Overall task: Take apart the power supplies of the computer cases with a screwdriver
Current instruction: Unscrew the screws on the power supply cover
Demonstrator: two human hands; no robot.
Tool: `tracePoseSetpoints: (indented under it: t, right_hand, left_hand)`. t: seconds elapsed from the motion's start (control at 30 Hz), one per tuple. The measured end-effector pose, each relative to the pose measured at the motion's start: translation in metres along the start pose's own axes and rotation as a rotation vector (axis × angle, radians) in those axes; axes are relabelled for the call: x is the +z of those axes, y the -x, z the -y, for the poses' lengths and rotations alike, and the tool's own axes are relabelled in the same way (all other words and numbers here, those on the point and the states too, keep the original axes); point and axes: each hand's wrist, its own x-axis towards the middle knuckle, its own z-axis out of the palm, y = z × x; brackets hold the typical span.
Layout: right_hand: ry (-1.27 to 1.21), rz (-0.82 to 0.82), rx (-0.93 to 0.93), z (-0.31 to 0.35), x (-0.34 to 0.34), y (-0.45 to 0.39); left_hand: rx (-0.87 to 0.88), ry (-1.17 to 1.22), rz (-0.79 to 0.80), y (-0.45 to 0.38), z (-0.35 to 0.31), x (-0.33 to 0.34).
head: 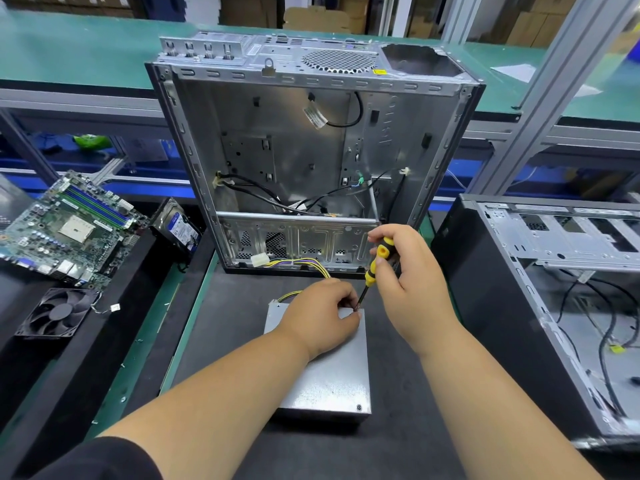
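The power supply (pixel 327 372) lies flat on the dark mat (pixel 221 327) in front of the gutted computer case (pixel 304 140), lid up so you can reach its top screws. Your right hand (pixel 403 282) wraps the yellow-and-black screwdriver (pixel 375 263) near its top, tilting the shaft down to the far right corner. Your left hand (pixel 320 315) pinches at the tip there, probably steadying the bit on a screw, though your fingers hide it. One screw (pixel 358 407) shows at the near right corner.

Power supply (pixel 332 379): speckled, seemingly matt metal.
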Motion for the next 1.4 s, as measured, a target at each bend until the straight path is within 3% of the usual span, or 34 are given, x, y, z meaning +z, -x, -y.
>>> tracePoseSetpoints:
  t: [0.1,0.3,0.57,0.7,0.83,1.07,1.27,1.4]
  right_hand:
    - [0.092,-0.047,-0.066,0.000,-0.001,-0.002]
    - [0.092,-0.080,-0.007,-0.003,0.000,-0.002]
    - [0.054,0.012,0.017,0.001,0.004,-0.002]
    - [0.112,-0.050,-0.061,-0.001,0.004,-0.002]
    - [0.118,-0.070,0.005,0.000,0.007,-0.004]
    - [0.169,0.010,0.014,0.004,0.002,-0.003]
    - [0.051,0.068,0.135,0.008,0.002,0.003]
    - [0.222,0.064,0.077,0.010,0.001,0.004]
  left_hand:
    - [-0.002,0.011,-0.001,0.000,0.000,0.001]
    - [-0.003,-0.018,-0.003,0.000,0.000,0.001]
    - [0.014,-0.030,-0.001,0.000,0.002,0.000]
    - [0.012,-0.034,0.006,-0.001,0.002,0.002]
    - [-0.003,-0.032,0.007,0.000,0.003,0.001]
    - [-0.046,0.015,0.011,-0.003,0.001,-0.002]
    - [-0.036,0.008,0.007,0.001,-0.001,-0.003]
    - [-0.040,0.014,-0.006,0.001,-0.003,-0.003]
